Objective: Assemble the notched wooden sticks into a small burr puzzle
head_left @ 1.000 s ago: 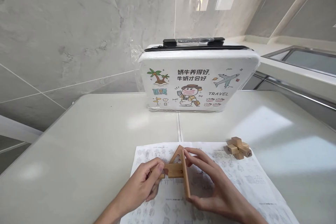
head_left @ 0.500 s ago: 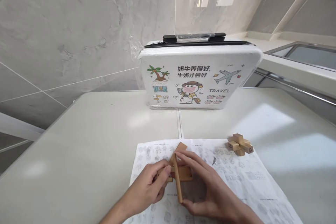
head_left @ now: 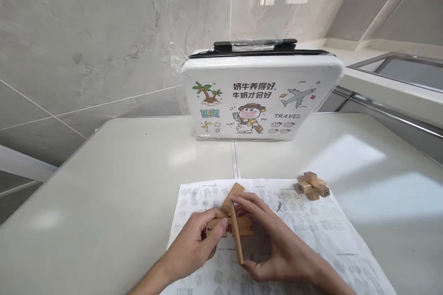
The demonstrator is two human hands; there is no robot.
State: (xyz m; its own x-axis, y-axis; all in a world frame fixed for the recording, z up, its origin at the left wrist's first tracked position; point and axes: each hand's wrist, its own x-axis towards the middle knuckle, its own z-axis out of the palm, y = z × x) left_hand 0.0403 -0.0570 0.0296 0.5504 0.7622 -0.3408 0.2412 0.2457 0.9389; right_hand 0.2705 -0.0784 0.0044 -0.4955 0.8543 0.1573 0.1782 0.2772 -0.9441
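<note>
Several wooden pieces point(head_left: 244, 227) are held together over the printed sheet point(head_left: 311, 235) at the near middle of the desk point(head_left: 86, 193). One side is pinched by the left hand point(head_left: 197, 242); the crossing slat point(head_left: 236, 236) is gripped end to end by the right hand point(head_left: 282, 246). Far right, a wooden block cluster point(head_left: 313, 186) is set on the sheet; behind, a white suitcase point(head_left: 221, 73) is seen

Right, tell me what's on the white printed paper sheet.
A brown wooden block cluster sits at its far right corner. Left hand and right hand hold flat brown wooden pieces over the sheet; print beneath is hidden.
</note>
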